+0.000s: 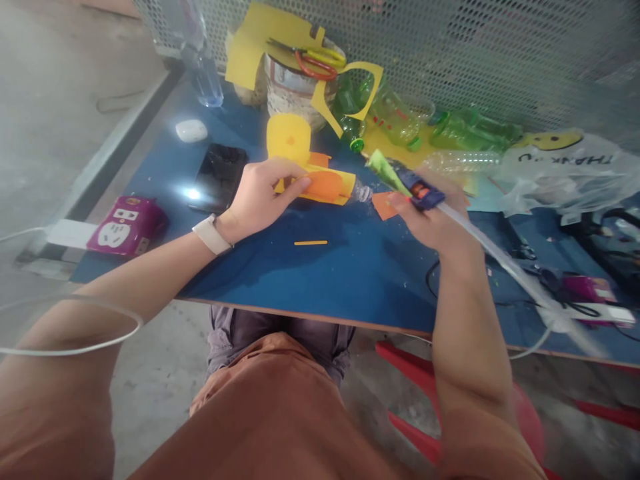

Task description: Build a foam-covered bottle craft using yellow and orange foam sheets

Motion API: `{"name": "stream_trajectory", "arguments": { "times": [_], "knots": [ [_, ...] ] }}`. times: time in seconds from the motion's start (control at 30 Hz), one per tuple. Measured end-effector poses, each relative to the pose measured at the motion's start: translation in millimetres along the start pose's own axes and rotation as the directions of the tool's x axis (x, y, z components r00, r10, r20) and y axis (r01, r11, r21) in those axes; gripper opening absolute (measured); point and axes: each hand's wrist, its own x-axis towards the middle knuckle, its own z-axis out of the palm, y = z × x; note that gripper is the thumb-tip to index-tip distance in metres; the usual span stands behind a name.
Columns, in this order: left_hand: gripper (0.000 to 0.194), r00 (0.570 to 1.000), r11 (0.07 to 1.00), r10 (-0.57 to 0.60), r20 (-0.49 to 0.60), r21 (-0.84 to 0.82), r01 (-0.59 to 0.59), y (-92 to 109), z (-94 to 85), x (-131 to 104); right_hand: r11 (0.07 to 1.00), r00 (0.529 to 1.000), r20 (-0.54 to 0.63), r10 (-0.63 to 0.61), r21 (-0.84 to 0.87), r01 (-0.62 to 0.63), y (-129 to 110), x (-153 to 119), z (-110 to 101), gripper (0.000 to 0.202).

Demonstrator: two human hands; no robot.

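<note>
My left hand (260, 197) is closed on a small clear plastic bottle (363, 193) that lies on its side, wrapped in yellow and orange paper (325, 187). Its thumb presses on the orange part. A rounded yellow paper piece (289, 139) stands up behind the wrapped bottle. In my right hand (440, 217) is a hot glue gun (417, 185) with a green front, a blue body and a long whitish glue stick (500, 257) trailing from its back. By the right thumb there is an orange paper piece (384, 205); whether the hand touches it, I cannot tell.
A thin orange strip (311, 243) lies in front on the blue table (350, 283). Left are a black phone-like object (220, 175), a white case (191, 131) and a purple power socket (125, 228). Scissors (320, 63) rest on a bucket (290, 93). Green bottles (470, 130) and a plastic bag (570, 170) lie right.
</note>
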Motion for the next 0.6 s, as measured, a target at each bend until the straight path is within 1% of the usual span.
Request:
{"name": "stream_trajectory", "arguments": {
  "times": [0.07, 0.1, 0.2, 0.27, 0.33, 0.4, 0.43, 0.5, 0.57, 0.6],
  "knots": [
    [0.036, 1.000, 1.000, -0.002, 0.005, -0.027, 0.002, 2, -0.7, 0, 0.999, 0.999, 0.025, 0.035, -0.024, -0.034, 7, -1, -7, 0.030],
    [0.037, 1.000, 0.999, -0.008, 0.010, -0.051, 0.008, 3, -0.8, 0, 0.997, 0.997, 0.045, 0.061, -0.046, -0.058, 11, -1, -11, 0.028],
    [0.040, 0.999, 0.991, -0.038, 0.028, -0.125, 0.042, 6, -0.6, -1, 0.976, 0.980, 0.087, 0.181, -0.140, -0.168, 28, -3, -17, 0.046],
    [0.042, 0.998, 0.987, -0.053, 0.037, -0.149, 0.058, 7, -0.4, -1, 0.956, 0.963, 0.105, 0.250, -0.185, -0.228, 46, -4, -17, 0.049],
    [0.042, 0.997, 0.986, -0.060, 0.041, -0.155, 0.066, 7, 0.0, -2, 0.953, 0.958, 0.112, 0.263, -0.185, -0.240, 66, -5, -16, 0.047],
    [0.041, 0.997, 0.985, -0.064, 0.041, -0.160, 0.070, 6, 0.7, -2, 0.962, 0.967, 0.112, 0.230, -0.179, -0.208, 81, -6, -16, 0.047],
    [0.040, 0.997, 0.984, -0.066, 0.042, -0.163, 0.072, 6, 1.2, -2, 0.964, 0.970, 0.117, 0.214, -0.182, -0.191, 85, -7, -17, 0.049],
    [0.037, 0.997, 0.982, -0.066, 0.042, -0.173, 0.072, 5, 2.4, -3, 0.961, 0.969, 0.126, 0.214, -0.205, -0.185, 82, -7, -20, 0.056],
    [0.033, 0.998, 0.981, -0.056, 0.042, -0.183, 0.063, 5, 3.5, -3, 0.953, 0.967, 0.122, 0.223, -0.235, -0.191, 64, -5, -22, 0.060],
    [0.031, 0.998, 0.981, -0.048, 0.039, -0.187, 0.054, 5, 3.9, -4, 0.960, 0.974, 0.122, 0.191, -0.230, -0.159, 51, -3, -20, 0.056]
  ]
}}
